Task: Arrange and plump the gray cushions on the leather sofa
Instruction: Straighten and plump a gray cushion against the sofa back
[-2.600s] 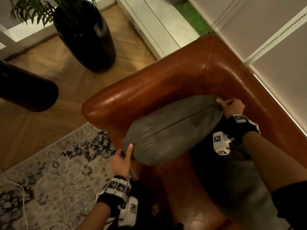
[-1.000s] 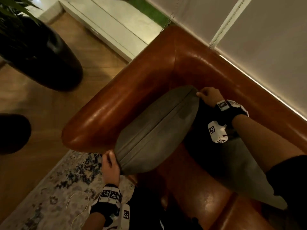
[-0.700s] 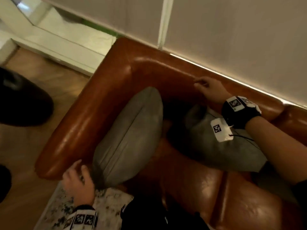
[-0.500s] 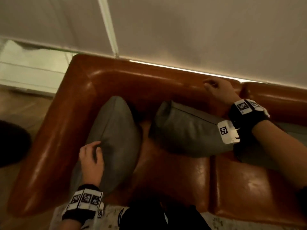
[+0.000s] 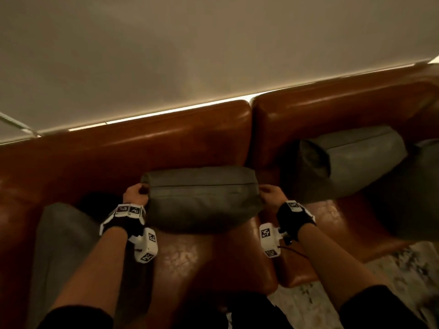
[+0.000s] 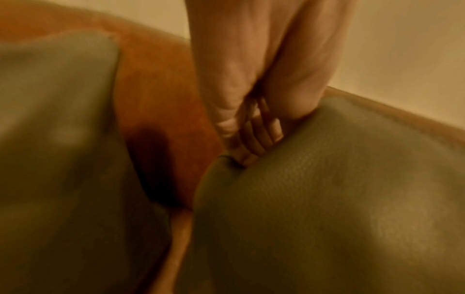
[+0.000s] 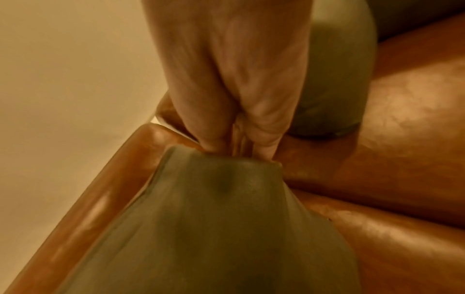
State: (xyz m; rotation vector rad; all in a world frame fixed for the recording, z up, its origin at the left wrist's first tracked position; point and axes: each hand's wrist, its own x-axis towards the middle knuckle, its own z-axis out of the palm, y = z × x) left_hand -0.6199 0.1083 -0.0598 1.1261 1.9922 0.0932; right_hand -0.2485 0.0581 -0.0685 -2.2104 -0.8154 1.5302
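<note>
Head view: at centre frame a gray cushion [image 5: 202, 198] stands on the leather sofa [image 5: 118, 153] against its backrest — the left hand [image 5: 135, 194] grasps its left corner, the right hand [image 5: 270, 194] its right corner. Another cushion [image 5: 344, 162] leans at right.

Left wrist view: curled fingers [image 6: 254, 139] pinch the cushion's edge.

Right wrist view: fingers [image 7: 264, 137] clamp the bunched corner — sofa leather at right.

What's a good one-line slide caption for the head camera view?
Left hand and right hand grip opposite ends of a gray cushion on the brown leather sofa.
</note>
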